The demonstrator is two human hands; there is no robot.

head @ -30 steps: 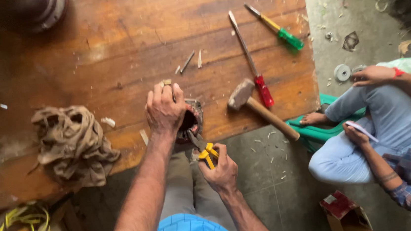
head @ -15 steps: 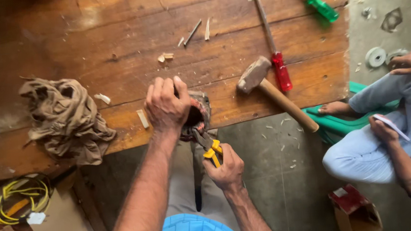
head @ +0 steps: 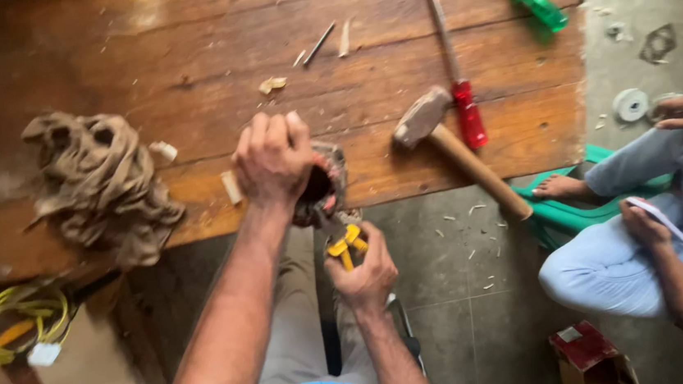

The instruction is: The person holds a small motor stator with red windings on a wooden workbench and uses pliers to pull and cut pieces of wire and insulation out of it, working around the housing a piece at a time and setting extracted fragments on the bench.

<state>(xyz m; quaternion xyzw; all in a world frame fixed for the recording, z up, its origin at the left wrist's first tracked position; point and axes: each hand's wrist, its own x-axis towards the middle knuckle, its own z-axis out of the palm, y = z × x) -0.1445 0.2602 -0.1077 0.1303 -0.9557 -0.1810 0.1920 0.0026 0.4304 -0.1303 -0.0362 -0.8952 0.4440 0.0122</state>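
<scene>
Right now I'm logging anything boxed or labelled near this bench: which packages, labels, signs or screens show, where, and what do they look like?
Small box: on the floor at lower right, near the seated person's knee; red top with a pale label patch, brown cardboard sides.
White tag: at lower left, on the coil of yellow cable; small and rectangular.
Signs or screens: none in view.

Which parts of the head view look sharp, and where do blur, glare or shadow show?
Head view: left hand and yellow-handled pliers in the right hand fairly sharp; hammer slightly soft; pale glare on the workbench's top edge; shadow beneath it.
</scene>
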